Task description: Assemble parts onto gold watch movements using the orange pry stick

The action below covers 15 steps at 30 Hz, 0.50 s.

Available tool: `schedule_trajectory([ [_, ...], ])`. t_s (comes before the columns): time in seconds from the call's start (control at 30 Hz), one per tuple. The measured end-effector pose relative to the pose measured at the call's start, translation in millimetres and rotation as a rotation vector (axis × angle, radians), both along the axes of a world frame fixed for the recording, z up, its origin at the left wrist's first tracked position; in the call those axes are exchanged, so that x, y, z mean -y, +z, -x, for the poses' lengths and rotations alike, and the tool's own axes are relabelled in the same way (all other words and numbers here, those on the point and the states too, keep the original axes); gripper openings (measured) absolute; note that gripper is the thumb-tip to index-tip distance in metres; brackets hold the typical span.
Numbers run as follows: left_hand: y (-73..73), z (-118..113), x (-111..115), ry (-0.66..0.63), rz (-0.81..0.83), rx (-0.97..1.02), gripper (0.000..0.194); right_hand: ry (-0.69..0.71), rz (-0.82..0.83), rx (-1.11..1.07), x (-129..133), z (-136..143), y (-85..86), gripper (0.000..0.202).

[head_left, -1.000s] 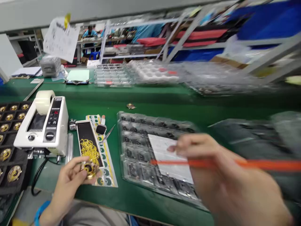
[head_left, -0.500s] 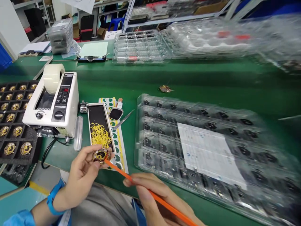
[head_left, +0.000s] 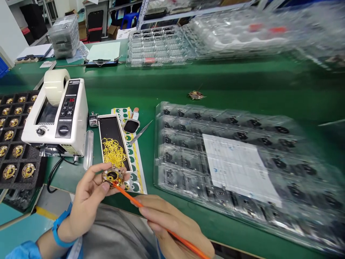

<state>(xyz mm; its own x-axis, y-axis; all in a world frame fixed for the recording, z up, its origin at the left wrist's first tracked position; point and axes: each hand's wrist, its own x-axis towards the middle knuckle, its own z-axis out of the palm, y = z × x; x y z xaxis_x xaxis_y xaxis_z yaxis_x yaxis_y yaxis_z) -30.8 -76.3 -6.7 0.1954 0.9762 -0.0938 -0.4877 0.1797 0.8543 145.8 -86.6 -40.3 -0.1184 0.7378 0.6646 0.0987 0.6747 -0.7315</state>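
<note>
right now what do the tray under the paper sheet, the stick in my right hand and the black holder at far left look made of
Tray: probably thin clear plastic; see-through, with glossy highlights.
Stick in the right hand: likely smooth plastic, judging by its even orange colour, though painted wood is possible.
Black holder: seems matt foam, with dull, soft-looking walls around its pockets.

The tape dispenser (head_left: 71,118) at left has a smooth, faintly glossy white plastic-looking shell. Lower right of centre, the lidded component tray (head_left: 183,144) is clear, shiny plastic (its sheet (head_left: 239,169) looks like creased matt paper).
</note>
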Motion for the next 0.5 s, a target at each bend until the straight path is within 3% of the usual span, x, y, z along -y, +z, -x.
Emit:
schedule_trajectory([
  [0.17,3.9,-0.9,-3.7,-0.015,0.106,0.015,0.02,0.027,-0.293,0.401,1.0,-15.0,-2.5,0.023],
  [0.3,1.0,-2.2,-5.5,0.018,0.175,-0.021,0.023,0.07,-0.408,0.609,1.2,-21.4,-7.0,0.038],
  [0.4,-2.2,-2.7,-6.2,0.027,0.189,-0.036,0.027,0.045,-0.418,0.575,-1.0,-23.0,-5.5,0.033],
  [0.5,-4.0,-3.6,-5.9,0.011,0.149,-0.028,0.028,-0.046,-0.227,0.376,-3.1,-18.6,0.4,0.023],
])
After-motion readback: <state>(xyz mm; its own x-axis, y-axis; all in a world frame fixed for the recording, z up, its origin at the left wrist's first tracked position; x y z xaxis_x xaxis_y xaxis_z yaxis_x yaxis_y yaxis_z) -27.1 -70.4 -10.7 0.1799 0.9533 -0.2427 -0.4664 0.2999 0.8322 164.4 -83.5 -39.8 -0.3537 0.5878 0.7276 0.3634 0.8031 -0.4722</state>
